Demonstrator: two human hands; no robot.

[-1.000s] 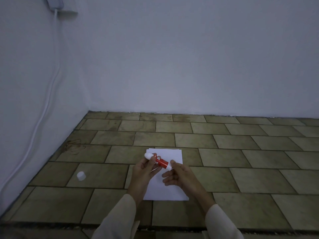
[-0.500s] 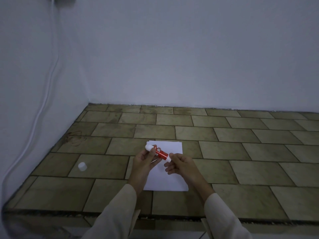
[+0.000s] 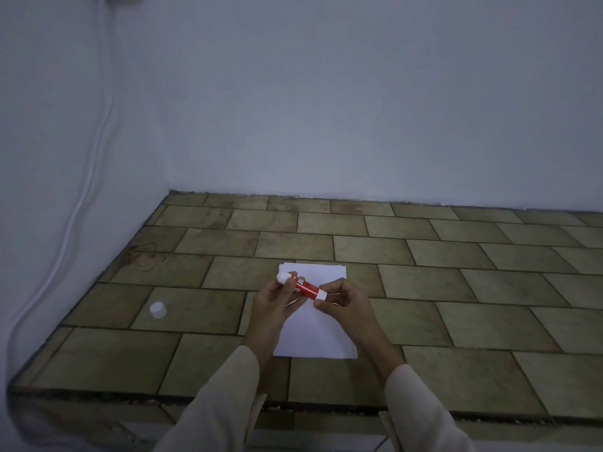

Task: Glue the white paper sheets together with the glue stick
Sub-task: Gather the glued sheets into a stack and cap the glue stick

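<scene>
A stack of white paper sheets (image 3: 321,334) lies flat on the tiled surface in front of me. Above it I hold a red glue stick (image 3: 305,286) almost level, its white glue tip pointing up-left and uncapped. My left hand (image 3: 272,305) grips the red barrel near the tip, thumb across it. My right hand (image 3: 342,305) pinches the white base end with thumb and fingertips. The glue stick's white cap (image 3: 158,310) stands alone on a tile to the left.
The tiled ledge (image 3: 456,288) meets white walls behind and to the left. A white cable (image 3: 83,194) runs down the left wall. The ledge's front edge (image 3: 98,396) drops off just before my sleeves.
Both hands stay on the glue stick above the paper. My right fingers have shifted a little on the base end. The view has tilted slightly.
</scene>
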